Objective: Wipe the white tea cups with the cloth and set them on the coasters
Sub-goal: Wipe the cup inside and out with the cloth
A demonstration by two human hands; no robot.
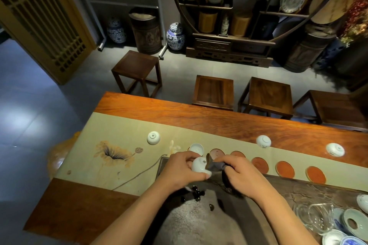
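My left hand (179, 169) grips a white tea cup (198, 165) tipped on its side above the dark tea tray (278, 187). A dark cloth (214, 165) is pinched in my right hand (242, 175) and pressed against the cup's mouth. One upright white cup (196, 149) stands on the leftmost coaster. Several bare orange-brown coasters (284, 168) run in a row to the right. Three more white cups lie upside down on the runner: one at the left (153, 137), one (263, 141) at centre right, one (335, 149) at the far right.
A beige painted runner (123, 131) covers the long wooden table (219, 115). Glass pitchers (316, 219) and blue-white dishes (352, 223) crowd the tray's right end. A grey towel (199, 223) lies near me. Wooden stools (213, 91) stand beyond the far edge.
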